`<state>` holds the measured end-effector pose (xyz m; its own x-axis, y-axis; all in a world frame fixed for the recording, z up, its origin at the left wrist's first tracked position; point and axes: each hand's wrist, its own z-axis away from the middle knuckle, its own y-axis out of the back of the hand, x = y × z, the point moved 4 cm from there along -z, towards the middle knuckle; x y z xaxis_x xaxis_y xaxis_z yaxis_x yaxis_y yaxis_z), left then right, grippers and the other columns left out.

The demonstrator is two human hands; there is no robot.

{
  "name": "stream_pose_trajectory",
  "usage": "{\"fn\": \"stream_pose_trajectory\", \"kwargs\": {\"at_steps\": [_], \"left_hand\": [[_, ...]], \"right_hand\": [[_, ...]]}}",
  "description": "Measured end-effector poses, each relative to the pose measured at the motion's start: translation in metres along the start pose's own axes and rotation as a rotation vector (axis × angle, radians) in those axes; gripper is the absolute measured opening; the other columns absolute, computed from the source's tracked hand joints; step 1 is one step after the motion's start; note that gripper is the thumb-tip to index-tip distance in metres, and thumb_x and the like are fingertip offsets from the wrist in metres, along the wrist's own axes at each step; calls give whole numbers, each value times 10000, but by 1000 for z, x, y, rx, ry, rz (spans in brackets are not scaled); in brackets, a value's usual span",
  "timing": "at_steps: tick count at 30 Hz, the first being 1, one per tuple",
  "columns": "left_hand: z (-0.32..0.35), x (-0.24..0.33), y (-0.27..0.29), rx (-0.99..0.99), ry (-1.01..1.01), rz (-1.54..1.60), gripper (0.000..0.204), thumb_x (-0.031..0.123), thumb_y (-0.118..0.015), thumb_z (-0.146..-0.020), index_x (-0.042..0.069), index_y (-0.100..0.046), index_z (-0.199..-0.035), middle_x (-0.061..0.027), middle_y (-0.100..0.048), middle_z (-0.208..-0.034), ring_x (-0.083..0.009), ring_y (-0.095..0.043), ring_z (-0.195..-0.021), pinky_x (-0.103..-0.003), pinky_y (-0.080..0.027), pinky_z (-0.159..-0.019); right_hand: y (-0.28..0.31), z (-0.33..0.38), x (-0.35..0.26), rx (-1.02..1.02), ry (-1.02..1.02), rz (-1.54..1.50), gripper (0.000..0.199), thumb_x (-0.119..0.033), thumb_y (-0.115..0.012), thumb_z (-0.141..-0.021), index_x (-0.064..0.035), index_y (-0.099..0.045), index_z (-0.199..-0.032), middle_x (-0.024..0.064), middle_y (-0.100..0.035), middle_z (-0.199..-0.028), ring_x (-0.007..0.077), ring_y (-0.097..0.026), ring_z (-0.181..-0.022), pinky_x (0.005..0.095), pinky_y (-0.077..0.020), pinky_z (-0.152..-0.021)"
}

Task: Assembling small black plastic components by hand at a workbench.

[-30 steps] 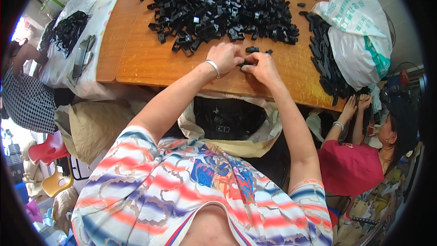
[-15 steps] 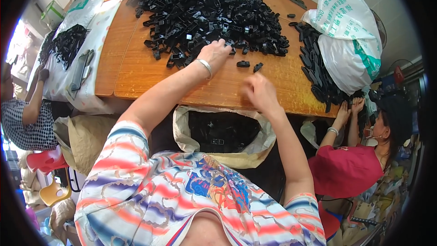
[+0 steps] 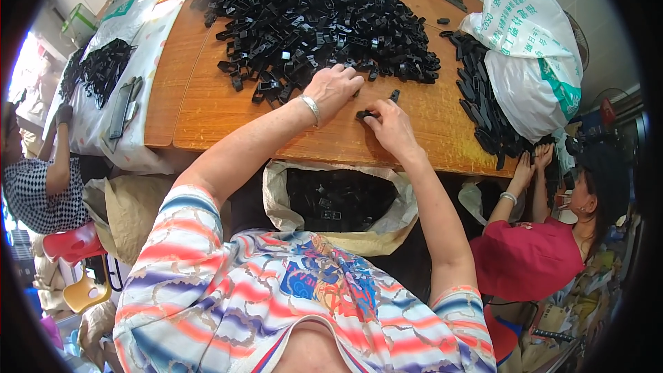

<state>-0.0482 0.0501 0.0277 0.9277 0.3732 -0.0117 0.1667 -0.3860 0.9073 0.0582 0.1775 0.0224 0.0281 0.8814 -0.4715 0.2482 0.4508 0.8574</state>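
Note:
A big heap of small black plastic parts [image 3: 318, 21] covers the far half of the wooden table [image 3: 207, 107]. My left hand [image 3: 335, 86], with a silver bracelet at the wrist, rests palm down at the near edge of the heap, fingers curled into the parts. My right hand [image 3: 388, 124] lies on the table just right of it, its fingertips pinching one black part [image 3: 364, 115]. Another loose black part [image 3: 394, 95] lies just beyond my right hand.
An open sack [image 3: 338, 200] with black parts hangs under the table's near edge. A white printed bag [image 3: 528, 55] and a second pile of black parts [image 3: 483, 103] sit at the right, where a person in red [image 3: 532, 255] works. Another person [image 3: 41, 179] sits at the left.
My left hand has stayed at the near edge of the heap. My right hand moved forward from the table edge and took hold of a loose black part.

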Motion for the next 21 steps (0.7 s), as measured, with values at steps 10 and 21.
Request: {"fn": "stream_pose_trajectory", "kwargs": {"at_steps": [10, 21], "left_hand": [[24, 34, -10, 211, 148, 474, 237, 52, -739, -726, 78, -641, -940, -95, -585, -1000, -308, -556, -973, -392, -504, -842], [36, 31, 9, 294, 264, 491, 286, 69, -743, -745, 84, -661, -1019, -95, -596, -1014, -318, -551, -997, -398, -492, -879]], "right_hand": [[0, 26, 29, 104, -265, -232, 253, -268, -574, -963, -37, -676, -984, 247, -675, -865, 430, -651, -868, 497, -500, -749], [21, 42, 9, 128, -125, 107, 257, -285, -691, -879, -57, -665, -994, 172, -638, -958, 394, -649, -861, 472, -524, -736]]}}
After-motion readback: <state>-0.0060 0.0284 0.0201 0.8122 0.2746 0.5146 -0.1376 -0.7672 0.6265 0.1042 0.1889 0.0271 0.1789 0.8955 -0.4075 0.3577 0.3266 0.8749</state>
